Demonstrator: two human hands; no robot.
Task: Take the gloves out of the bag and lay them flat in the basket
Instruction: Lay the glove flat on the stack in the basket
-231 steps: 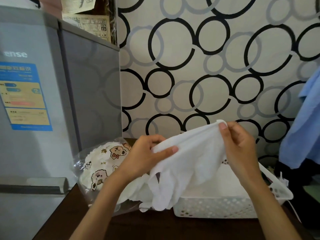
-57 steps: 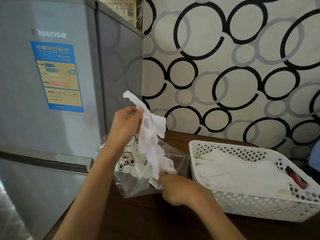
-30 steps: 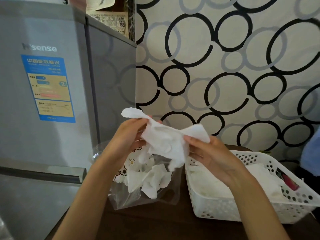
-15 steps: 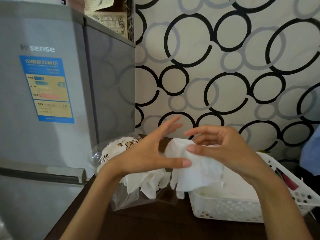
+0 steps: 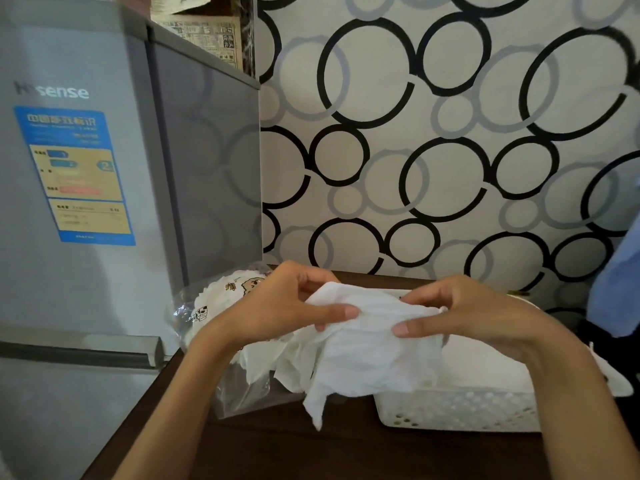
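Observation:
A white cloth glove (image 5: 367, 355) is stretched between both hands above the gap between bag and basket. My left hand (image 5: 277, 310) pinches its cuff edge on the left. My right hand (image 5: 478, 313) pinches the cuff on the right. The glove's fingers hang down toward the table. A clear plastic bag (image 5: 242, 386) with more white gloves and cartoon-printed fabric stands at the left, partly hidden by my left hand. The white perforated basket (image 5: 460, 407) sits at the right, with white gloves lying inside it.
A grey fridge (image 5: 86, 202) stands close on the left of the dark wooden table (image 5: 311, 452). A wall with black and grey rings is behind. Blue cloth (image 5: 620, 289) hangs at the right edge.
The left hand, open half a second ago, has closed on the glove's cuff. Both hands now hold the glove spread wider, and it hangs lower over the basket's left end.

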